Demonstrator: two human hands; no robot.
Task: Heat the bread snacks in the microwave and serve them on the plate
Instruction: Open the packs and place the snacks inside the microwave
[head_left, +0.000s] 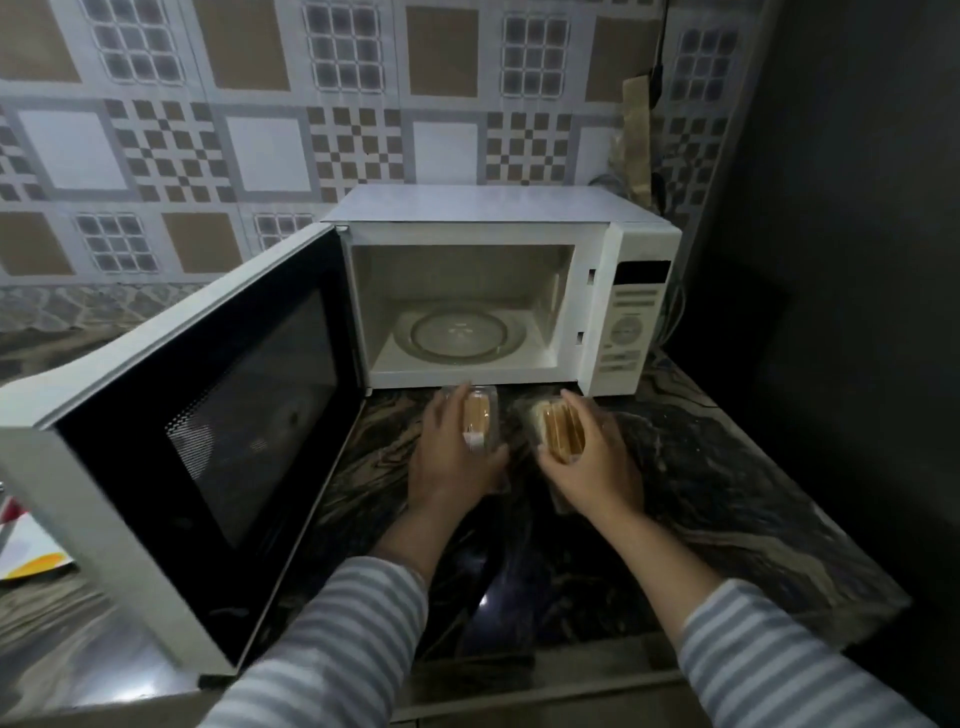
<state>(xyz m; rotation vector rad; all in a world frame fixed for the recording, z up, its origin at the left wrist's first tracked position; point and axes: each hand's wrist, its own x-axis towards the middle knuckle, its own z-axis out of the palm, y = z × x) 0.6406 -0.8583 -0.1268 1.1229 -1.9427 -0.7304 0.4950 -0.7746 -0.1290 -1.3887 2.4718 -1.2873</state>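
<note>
Dark marbled counter (701, 467); each hand, left hand (452, 457) and right hand (587, 462), grips a wrapped bread snack before the open microwave (467, 291).

You're looking at a dim, soft frame: the microwave (498, 291) cavity catches the most light, the right side falls black (wide-angle bending at the edges), and the countertop (701, 467) shows small glare.

left sleeve (332, 644): grey-white stripes | right sleeve (769, 660): same stripes
</note>
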